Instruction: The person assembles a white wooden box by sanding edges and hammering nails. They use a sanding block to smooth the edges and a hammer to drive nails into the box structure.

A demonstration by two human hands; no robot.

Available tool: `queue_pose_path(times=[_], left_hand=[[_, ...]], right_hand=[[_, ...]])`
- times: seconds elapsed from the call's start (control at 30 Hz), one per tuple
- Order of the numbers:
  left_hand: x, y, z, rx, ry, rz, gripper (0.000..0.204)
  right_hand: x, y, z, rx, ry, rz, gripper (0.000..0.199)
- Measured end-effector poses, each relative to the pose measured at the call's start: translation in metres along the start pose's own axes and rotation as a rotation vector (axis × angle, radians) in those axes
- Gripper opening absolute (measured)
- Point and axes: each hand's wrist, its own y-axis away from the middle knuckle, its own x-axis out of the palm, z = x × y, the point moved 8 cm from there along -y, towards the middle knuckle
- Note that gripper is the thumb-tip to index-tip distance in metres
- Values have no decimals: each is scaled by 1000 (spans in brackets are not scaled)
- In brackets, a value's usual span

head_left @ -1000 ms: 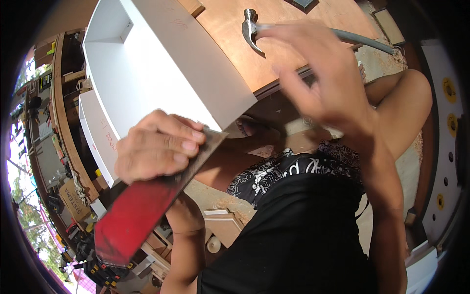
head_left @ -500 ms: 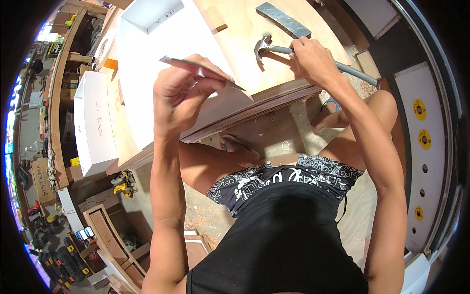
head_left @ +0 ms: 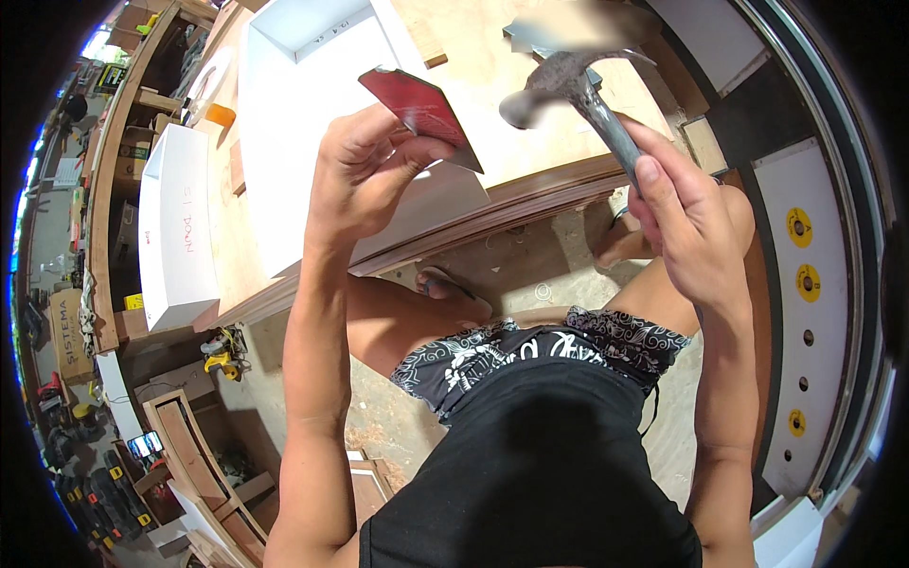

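Note:
My left hand pinches a thin, flat red sheet between thumb and fingers, tilted over the near side of a white open box. Its exact kind does not show. My right hand is wrapped round the handle of a claw hammer, lifted above the wooden worktop with its head uppermost. Behind the hammer head lies a grey, stone-like bar, partly hidden by the hammer and a blur.
A white box-like piece with red handwriting stands at the worktop's left edge. A small wood strip lies beside the white box. Below left, a yellow power tool rests near wooden frames. A white panel with yellow discs rises at right.
My right hand has raised the hammer off the worktop, bringing its head up toward me. My left hand has turned the red sheet, so its red face shows more.

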Motion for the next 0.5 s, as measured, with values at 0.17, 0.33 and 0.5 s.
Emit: queue_pose_path(times=[0.17, 0.33, 0.5], left_hand=[[-1, 3, 3, -53, 33, -31, 35], [0, 0, 3, -6, 32, 0, 36], [2, -3, -5, -22, 2, 10, 38]], right_hand=[[2, 6, 9, -58, 96, -46, 48], [-5, 4, 20, -110, 219, -116, 48], [-20, 0, 85, -435, 367, -154, 48]])
